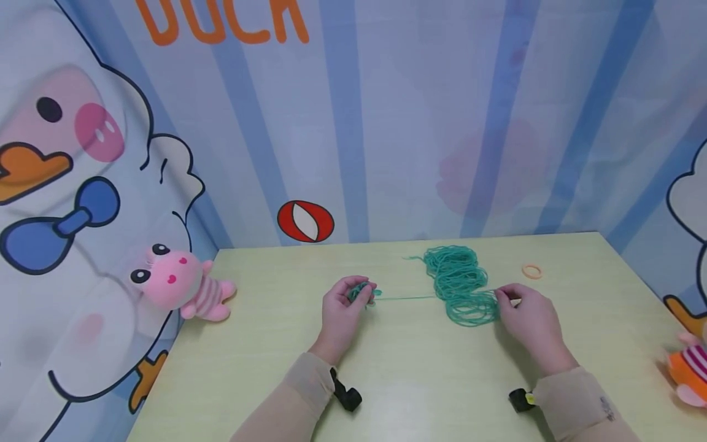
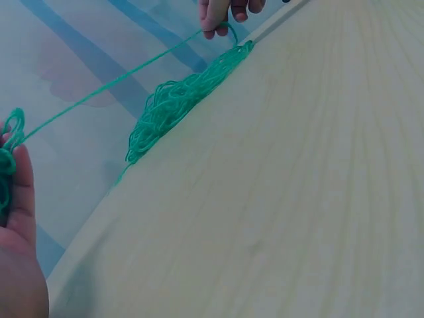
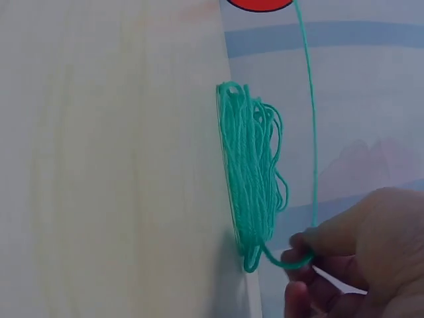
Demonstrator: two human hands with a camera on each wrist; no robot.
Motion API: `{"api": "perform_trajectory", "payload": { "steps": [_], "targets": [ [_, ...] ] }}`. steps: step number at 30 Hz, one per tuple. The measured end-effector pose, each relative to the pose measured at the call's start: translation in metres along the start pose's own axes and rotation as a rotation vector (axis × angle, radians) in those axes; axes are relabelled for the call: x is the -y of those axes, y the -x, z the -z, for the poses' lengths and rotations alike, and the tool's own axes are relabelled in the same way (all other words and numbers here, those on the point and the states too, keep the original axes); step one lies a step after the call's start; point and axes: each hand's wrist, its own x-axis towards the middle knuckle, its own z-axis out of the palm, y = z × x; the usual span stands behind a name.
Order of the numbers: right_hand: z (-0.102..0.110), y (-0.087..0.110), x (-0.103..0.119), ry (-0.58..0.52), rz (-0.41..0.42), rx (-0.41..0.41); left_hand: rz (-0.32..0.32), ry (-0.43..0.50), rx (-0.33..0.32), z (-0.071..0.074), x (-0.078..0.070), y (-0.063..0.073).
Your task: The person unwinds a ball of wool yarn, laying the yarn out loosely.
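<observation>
My left hand (image 1: 343, 313) holds a small bundle of green yarn (image 1: 360, 291) between thumb and curled fingers, above the table's middle. A single strand (image 2: 109, 85) runs taut from that bundle across to my right hand (image 1: 531, 319). There the thumb and forefinger pinch the strand, as the right wrist view shows close up. Between the hands a loose heap of green yarn (image 1: 455, 276) lies in long loops on the table, its near right end right by the right fingertips. A short loose tail of it sticks out at the far left.
An orange ring (image 1: 532, 271) lies right of the yarn heap. A pink plush toy (image 1: 182, 282) sits at the table's left edge, and an orange striped toy (image 1: 690, 368) at the right. Behind the pale wooden table (image 1: 420, 380) hangs a printed blue curtain (image 1: 386, 123).
</observation>
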Motion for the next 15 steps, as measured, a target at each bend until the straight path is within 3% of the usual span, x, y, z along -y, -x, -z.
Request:
{"api": "perform_trajectory", "payload": {
  "steps": [4, 7, 12, 15],
  "targets": [
    [-0.001, -0.003, -0.005, 0.042, -0.032, 0.083, 0.011, 0.005, 0.009, 0.000, -0.001, 0.000],
    [-0.007, 0.000, 0.002, 0.036, 0.002, 0.072, 0.033, 0.016, 0.022, -0.001, 0.000, 0.000],
    [-0.025, 0.005, 0.036, -0.054, 0.205, -0.005, 0.061, 0.023, 0.034, -0.001, -0.001, 0.000],
    [-0.041, 0.009, 0.060, -0.135, 0.301, 0.093, 0.069, 0.032, 0.044, -0.002, -0.002, 0.001]
  ]
}}
